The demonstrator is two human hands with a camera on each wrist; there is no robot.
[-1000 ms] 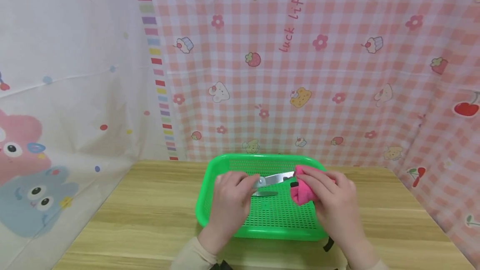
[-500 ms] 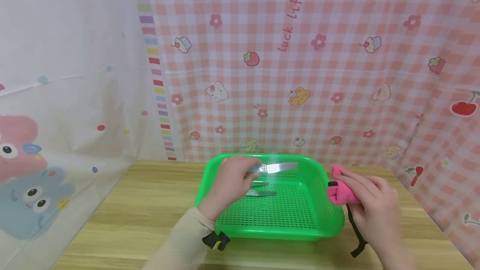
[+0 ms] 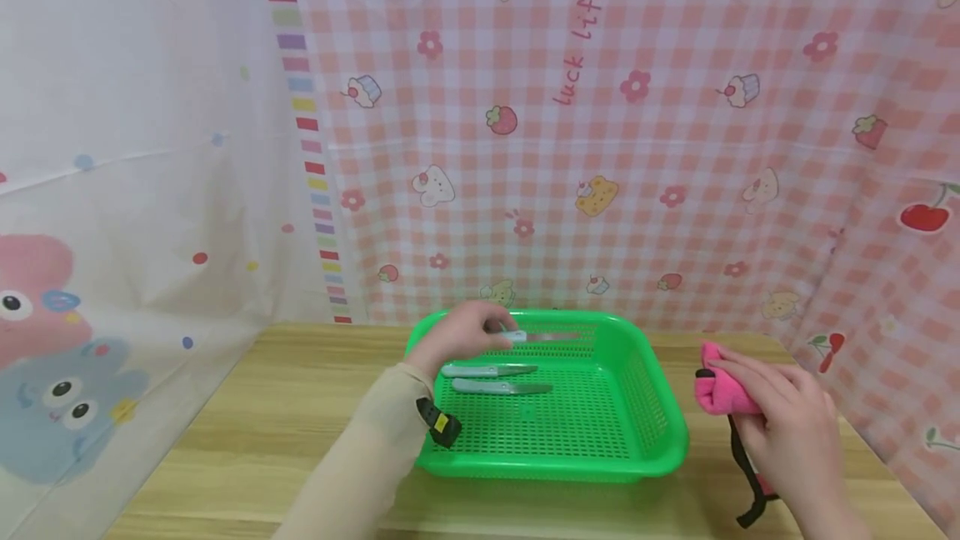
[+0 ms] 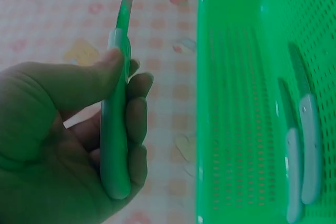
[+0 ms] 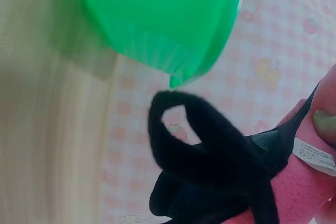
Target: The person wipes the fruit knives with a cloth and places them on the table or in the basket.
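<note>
My left hand [image 3: 467,332] grips a small knife [image 3: 551,337] by its pale handle, over the back left of the green basket [image 3: 555,468]. In the left wrist view the knife [image 4: 114,140] points up, thumb on one side of the handle and fingers curled round the other. Two similar knives [image 3: 491,371] [image 3: 502,387] lie side by side in the basket, blades to the right. Right of the basket, my right hand [image 3: 798,419] holds a bunched pink cloth [image 3: 723,392]. A black strap [image 5: 210,166] and a white label [image 5: 315,157] show on the cloth in the right wrist view.
The basket stands on a wooden table [image 3: 285,432], near its back edge. Behind it hangs a pink checked curtain [image 3: 480,157]; a white printed curtain [image 3: 150,190] hangs on the left. A black wrist strap [image 3: 438,423] sits on the left sleeve.
The right hand has drawn the pink cloth off the blade and moved right, out past the basket. The left hand has moved slightly back with its knife, uncovering the two knives in the basket.
</note>
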